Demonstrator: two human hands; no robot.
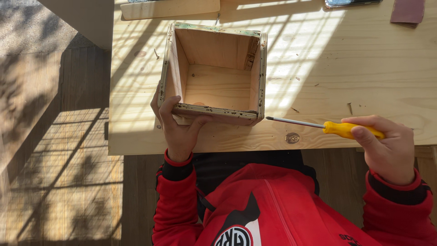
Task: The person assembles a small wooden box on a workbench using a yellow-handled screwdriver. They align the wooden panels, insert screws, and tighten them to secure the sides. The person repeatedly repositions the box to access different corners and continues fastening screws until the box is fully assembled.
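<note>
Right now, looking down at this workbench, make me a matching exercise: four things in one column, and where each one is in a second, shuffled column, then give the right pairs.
Things
1. open plywood box
2. yellow-handled screwdriver
3. reddish-brown sanding sheet
4. flat pale wooden board

Places
A. far right corner of the light wooden table
B. gripped at its near left corner by the left hand
C. far edge of the table, beyond the box
D. held in the right hand, tip pointing at the box

Pairs: 1-B, 2-D, 3-A, 4-C
</note>
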